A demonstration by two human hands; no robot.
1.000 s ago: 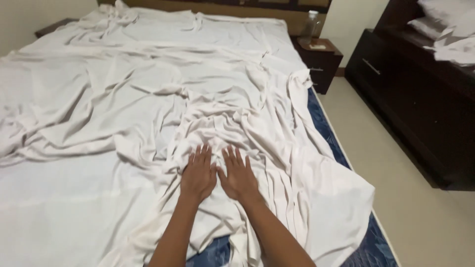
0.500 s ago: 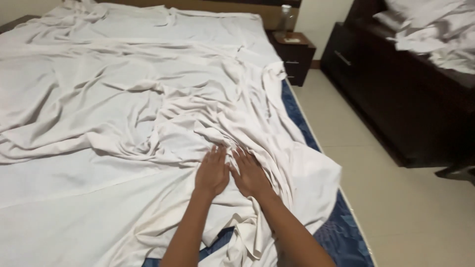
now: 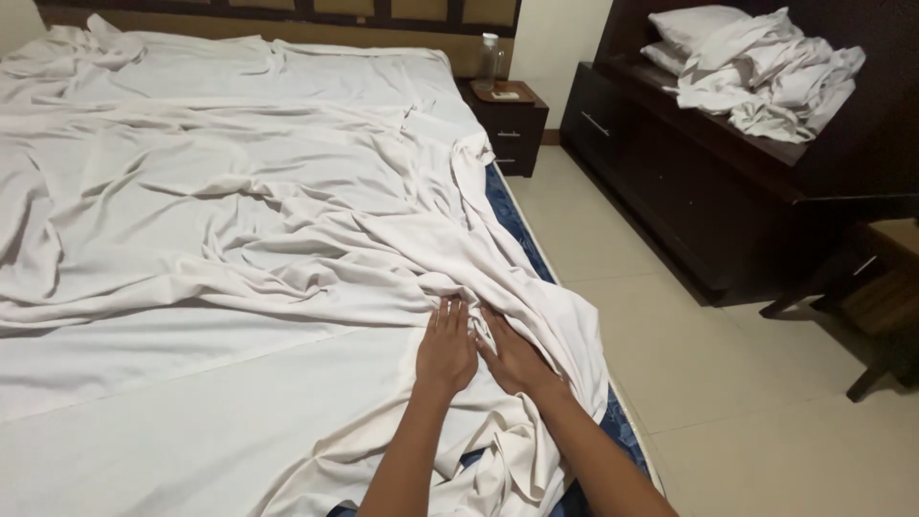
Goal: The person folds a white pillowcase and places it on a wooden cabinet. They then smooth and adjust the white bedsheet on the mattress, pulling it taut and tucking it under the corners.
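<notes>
A wide bed (image 3: pixel 239 402) fills the left and middle of the view, running from the near edge to a dark headboard (image 3: pixel 287 11) at the far wall. A white sheet (image 3: pixel 239 201) lies rumpled over nearly all of it, in long folds, and bunches thickest at the bed's near right edge, where it spills toward the floor. A strip of blue patterned mattress (image 3: pixel 522 230) shows along that right side. To the right, across pale floor tiles (image 3: pixel 689 383), stands a long dark wooden cabinet (image 3: pixel 689 191) with a heap of white linen and pillows (image 3: pixel 756 72) on top. A dark chair (image 3: pixel 862 287) sits at the far right edge. A small dark nightstand (image 3: pixel 512 120) stands by the headboard, holding a clear bottle (image 3: pixel 488 62).

Near the bottom centre, two bare forearms reach in. The left hand (image 3: pixel 445 349) lies palm down on the sheet, fingers straight and close together. The right hand (image 3: pixel 512 356) rests just beside it, touching or nearly touching, palm down on the bunched folds, fingers slightly apart and pointing far-left.
</notes>
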